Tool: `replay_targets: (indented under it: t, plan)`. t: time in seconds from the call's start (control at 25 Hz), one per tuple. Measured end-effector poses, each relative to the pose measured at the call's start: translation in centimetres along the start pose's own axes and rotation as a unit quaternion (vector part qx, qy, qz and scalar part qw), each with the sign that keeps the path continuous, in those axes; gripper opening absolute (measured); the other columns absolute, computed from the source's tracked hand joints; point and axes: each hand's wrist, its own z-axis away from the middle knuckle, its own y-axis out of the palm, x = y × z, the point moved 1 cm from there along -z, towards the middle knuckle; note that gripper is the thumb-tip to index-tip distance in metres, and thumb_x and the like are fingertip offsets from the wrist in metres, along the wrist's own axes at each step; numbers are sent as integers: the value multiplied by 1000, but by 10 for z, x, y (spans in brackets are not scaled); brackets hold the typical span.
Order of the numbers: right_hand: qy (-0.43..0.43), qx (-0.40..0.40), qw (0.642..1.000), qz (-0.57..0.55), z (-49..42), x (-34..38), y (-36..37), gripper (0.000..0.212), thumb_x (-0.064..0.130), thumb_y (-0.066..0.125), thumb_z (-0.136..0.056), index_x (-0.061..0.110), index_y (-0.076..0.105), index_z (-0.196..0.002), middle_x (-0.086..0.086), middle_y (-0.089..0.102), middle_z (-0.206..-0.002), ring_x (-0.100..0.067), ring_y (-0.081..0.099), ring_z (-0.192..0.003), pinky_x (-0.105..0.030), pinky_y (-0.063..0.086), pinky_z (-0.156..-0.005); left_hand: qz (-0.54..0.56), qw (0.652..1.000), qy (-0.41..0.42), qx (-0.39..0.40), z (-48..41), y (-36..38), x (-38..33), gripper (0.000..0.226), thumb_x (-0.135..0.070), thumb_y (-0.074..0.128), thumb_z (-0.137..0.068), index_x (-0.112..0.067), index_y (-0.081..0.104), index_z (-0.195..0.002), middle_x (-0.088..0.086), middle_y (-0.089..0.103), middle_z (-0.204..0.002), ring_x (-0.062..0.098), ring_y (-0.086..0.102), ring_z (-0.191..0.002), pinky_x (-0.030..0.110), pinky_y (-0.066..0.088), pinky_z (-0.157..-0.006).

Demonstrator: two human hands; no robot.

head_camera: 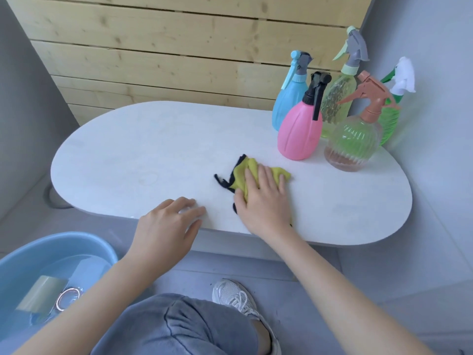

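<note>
Head view is showing the right hand [263, 198] pressing a yellow cloth [252, 166] flat onto the white oval table [128, 149]. Its fingers are lying straight and slightly spread on top, with the thumb running along the cloth's left side. The cloth, trimmed in dark fabric, is lying just right of the table's middle, near the front edge and partly under the palm. The left hand [169, 221] is resting on the front rim just beside it, fingers loosely bent and gripping nothing.

White tabletop is stretching from the cloth out to the rounded left end and back toward the wooden wall [179, 47]. At the right rear, a pink spray bottle [299, 134] is standing near the cloth. A blue spray bottle [286, 103] and a clear bottle with an orange trigger [354, 142] are crowding beside it.
</note>
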Motion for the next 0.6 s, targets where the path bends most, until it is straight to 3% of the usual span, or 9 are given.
replay_targets:
  t: [0.2, 0.32, 0.4, 0.48, 0.6]
  plan:
    - [-221, 131, 964, -68, -68, 94, 15, 54, 40, 30, -99, 21, 30, -149, -5, 17, -160, -17, 9, -147, -44, -1, -119, 8, 1000, 0, 5, 1, 1, 1, 31, -32, 44, -83, -27, 74, -90, -8, 68, -93, 19, 64, -69, 23, 42, -45]
    - [-298, 156, 938, -87, -98, 82, 14, 51, 40, 34, -99, 29, 31, -148, 2, 18, -160, -12, 10, -147, -40, -1, -120, 31, 999, -3, 33, 0, -4, 10, 30, -34, 45, -84, -34, 72, -97, -13, 69, -103, 12, 65, -73, 23, 45, -47]
    - [-263, 130, 952, -84, -128, 53, 17, 50, 39, 34, -99, 30, 32, -148, 1, 20, -159, -12, 13, -147, -38, 2, -120, 77, 995, -32, 54, -3, -10, 22, 30, -37, 48, -85, -37, 70, -107, -17, 64, -120, 6, 63, -79, 27, 50, -56]
    - [-175, 94, 979, -55, -165, 20, 21, 51, 40, 32, -99, 28, 32, -148, -1, 23, -158, -15, 17, -146, -38, 5, -119, 122, 988, -77, 59, -1, -16, 38, 39, -48, 43, -87, -37, 66, -117, -21, 51, -136, 8, 64, -94, 32, 53, -72]
    - [-32, 67, 997, 12, -204, -8, 28, 54, 42, 25, -97, 23, 33, -148, -6, 29, -155, -20, 22, -143, -43, 11, -117, 58, 987, -129, 69, 7, -22, 68, 41, -47, 50, -92, -32, 58, -129, -14, 40, -146, 13, 48, -126, 36, 51, -85]
